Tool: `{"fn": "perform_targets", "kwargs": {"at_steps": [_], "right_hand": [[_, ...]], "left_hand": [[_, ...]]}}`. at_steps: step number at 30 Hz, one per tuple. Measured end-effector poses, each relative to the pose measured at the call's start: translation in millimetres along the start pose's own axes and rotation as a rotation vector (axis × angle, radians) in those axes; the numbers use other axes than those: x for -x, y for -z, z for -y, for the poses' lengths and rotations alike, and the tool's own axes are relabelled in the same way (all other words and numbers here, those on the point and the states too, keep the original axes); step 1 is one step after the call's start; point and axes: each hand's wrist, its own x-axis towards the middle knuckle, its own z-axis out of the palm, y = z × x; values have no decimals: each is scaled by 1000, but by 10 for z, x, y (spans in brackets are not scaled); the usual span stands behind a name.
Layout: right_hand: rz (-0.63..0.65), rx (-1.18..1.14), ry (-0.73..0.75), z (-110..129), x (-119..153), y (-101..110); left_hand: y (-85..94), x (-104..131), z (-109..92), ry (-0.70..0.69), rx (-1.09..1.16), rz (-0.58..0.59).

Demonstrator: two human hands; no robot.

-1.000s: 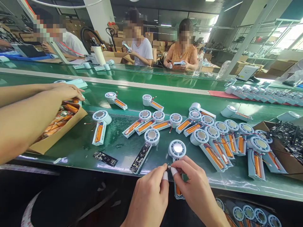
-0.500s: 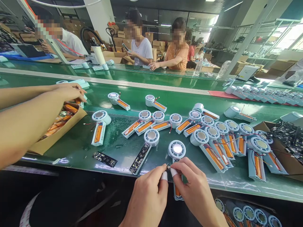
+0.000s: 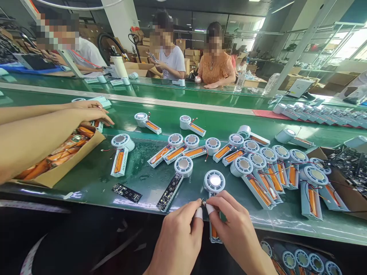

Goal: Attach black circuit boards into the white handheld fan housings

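Note:
Directly in front of me lies a light-blue handheld fan (image 3: 214, 181), its round head away from me and its open handle partly hidden by my fingers. Over that handle, my left hand (image 3: 181, 233) and my right hand (image 3: 233, 219) meet fingertip to fingertip. Both are closed in a pinch on a tiny piece (image 3: 203, 202) that looks like a wire plug; its details are too small to tell. White covers wrap a finger on each hand. To the left is another fan (image 3: 183, 166) with a black circuit board (image 3: 169, 193) lying along its handle.
A loose circuit board (image 3: 127, 192) lies near the bench edge. Several fans with orange batteries (image 3: 258, 179) crowd the right, beside a box of circuit boards (image 3: 352, 168). At left, a co-worker's arms (image 3: 51, 130) reach over a carton of batteries (image 3: 71, 168). Other people sit across the bench.
Fans on the far belt have shifted slightly right. The co-worker's hand at left has moved a little right. My own hands stay almost still, pinching the same spot.

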Motion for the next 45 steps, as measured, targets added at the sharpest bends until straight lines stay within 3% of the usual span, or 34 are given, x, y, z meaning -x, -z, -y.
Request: {"fn": "perform_targets", "kwargs": {"at_steps": [6, 12, 19, 33, 45], "right_hand": [[-2, -89, -67, 48, -43, 43], [-25, -80, -46, 57, -24, 36], [-7, -160, -103, 63, -67, 108], [-271, -166, -40, 52, 5, -55], [-307, -106, 17, -4, 49, -130]], "left_hand": [[2, 6, -19, -47, -20, -31], [-61, 73, -24, -149, -70, -90], [-23, 47, 4, -133, 44, -69], [-36, 47, -91, -122, 59, -148], [-82, 152, -15, -147, -46, -86]]}}
